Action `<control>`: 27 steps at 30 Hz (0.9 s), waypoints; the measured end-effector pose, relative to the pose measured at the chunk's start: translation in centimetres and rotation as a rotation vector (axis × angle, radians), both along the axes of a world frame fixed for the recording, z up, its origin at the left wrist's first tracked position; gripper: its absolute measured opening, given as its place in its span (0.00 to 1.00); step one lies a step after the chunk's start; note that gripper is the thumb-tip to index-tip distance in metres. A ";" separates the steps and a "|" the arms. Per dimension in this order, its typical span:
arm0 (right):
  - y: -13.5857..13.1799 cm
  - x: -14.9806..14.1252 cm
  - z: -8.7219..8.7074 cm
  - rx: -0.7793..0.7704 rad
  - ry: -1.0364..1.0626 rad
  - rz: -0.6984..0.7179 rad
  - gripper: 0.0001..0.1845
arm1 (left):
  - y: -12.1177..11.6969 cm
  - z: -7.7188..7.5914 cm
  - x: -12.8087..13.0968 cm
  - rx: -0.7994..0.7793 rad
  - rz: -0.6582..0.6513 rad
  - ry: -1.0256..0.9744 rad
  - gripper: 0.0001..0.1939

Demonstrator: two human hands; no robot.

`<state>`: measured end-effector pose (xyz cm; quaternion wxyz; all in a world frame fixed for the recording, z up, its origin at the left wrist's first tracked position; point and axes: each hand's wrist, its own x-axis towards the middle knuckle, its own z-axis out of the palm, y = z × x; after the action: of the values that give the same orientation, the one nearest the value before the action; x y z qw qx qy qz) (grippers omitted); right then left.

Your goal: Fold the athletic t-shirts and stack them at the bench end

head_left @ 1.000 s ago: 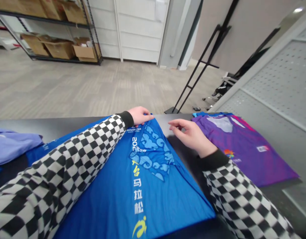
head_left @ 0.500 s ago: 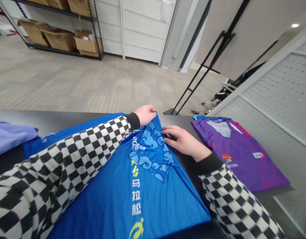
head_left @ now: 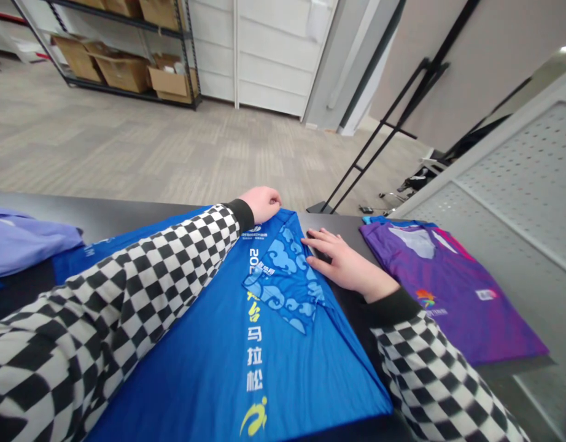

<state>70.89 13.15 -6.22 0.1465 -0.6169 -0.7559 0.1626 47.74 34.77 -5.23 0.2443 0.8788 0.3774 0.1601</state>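
A blue T-shirt (head_left: 191, 362) with white and yellow printing lies on the dark table in front of me. Its sleeve (head_left: 283, 264), patterned with light-blue clouds, is folded inward over the body. My left hand (head_left: 263, 204) is at the shirt's far edge, its fingers curled closed on the fabric; the fingertips are partly hidden. Beside the sleeve's right fold is my right hand (head_left: 336, 258), fingers spread apart and their tips at the edge of the cloth. It grips nothing.
To the right lies a folded purple shirt (head_left: 467, 313) on top of other garments, beside a perforated grey panel (head_left: 527, 178). A lavender garment (head_left: 29, 242) is at the left. Beyond the table (head_left: 126, 209) stand a black metal stand (head_left: 370, 153) and a shelf with cardboard boxes (head_left: 121, 70).
My left hand has shifted left along the shirt's far edge, and the raised corner now lies flatter. More white lettering shows near the top. My right hand stays by the fold.
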 end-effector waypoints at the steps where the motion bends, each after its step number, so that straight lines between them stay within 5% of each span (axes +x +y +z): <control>1: 0.0 0.1 0.1 0.000 -0.005 -0.012 0.29 | -0.1 -0.2 -0.1 0.061 -0.019 0.009 0.15; 8: 0.1 -0.4 0.2 0.098 0.016 0.000 0.27 | -1.7 0.5 -0.4 0.278 -0.156 0.080 0.18; 12: 0.5 -0.9 -0.1 0.086 0.012 0.037 0.26 | -3.5 1.3 0.5 0.229 -0.184 0.211 0.25; 18: 1.0 -0.7 -0.3 0.104 0.014 0.050 0.25 | -5.8 4.1 1.1 0.007 -0.186 0.324 0.21; 22: 3.3 0.2 -0.6 0.244 0.025 0.010 0.23 | -9.3 6.0 -2.5 0.003 -0.163 0.377 0.27; 27: 10.0 0.8 -0.7 0.371 0.101 0.037 0.22 | -15.1 4.9 -9.0 0.058 -0.087 0.537 0.30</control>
<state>71.67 23.18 -6.88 0.2923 -0.5563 -0.7760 0.0539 38.69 19.70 -0.34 0.1167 0.9119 0.3856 -0.0787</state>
